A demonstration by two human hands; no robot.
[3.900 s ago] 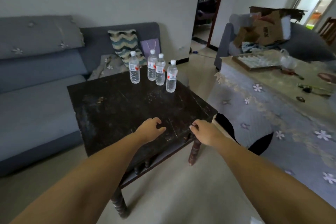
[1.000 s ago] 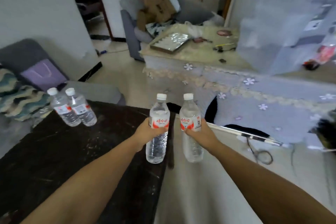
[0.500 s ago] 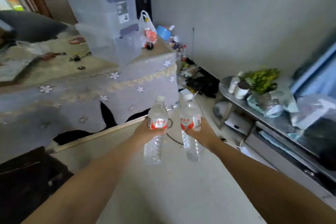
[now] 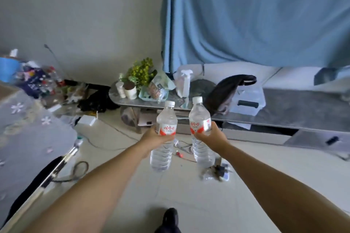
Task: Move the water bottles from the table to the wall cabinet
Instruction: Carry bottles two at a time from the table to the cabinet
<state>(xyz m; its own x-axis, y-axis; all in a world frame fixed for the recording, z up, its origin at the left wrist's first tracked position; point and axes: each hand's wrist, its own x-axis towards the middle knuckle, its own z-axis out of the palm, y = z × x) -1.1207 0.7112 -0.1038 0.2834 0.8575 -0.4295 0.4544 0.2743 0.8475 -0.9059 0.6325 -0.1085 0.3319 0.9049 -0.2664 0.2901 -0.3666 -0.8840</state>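
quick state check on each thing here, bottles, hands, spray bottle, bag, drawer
left bottle: capped, upright, held off the floor
right bottle: capped, upright, held off the floor
left hand: grip around the left bottle at its label
right hand: grip around the right bottle at its label
spray bottle: upright on the low cabinet
black bag: slumped on the cabinet
drawer: partly open

Counts: 2 water bottles, one (image 4: 164, 134) left, one (image 4: 201, 130) right, both upright with white caps and red-and-white labels. 2 hands: left (image 4: 153, 139), right (image 4: 213, 137), one bottle each. 1 low grey bench (image 4: 295, 109) along the wall. On it: 1 yellow-green plant (image 4: 141, 71), 1 white spray bottle (image 4: 184, 83), 2 small white containers (image 4: 126, 90), 1 black bag (image 4: 227, 91), 1 teal tray (image 4: 144, 97). 1 blue curtain (image 4: 255, 15). 1 dark shoe (image 4: 170, 217) on the floor. Left-side clutter too blurred to count.
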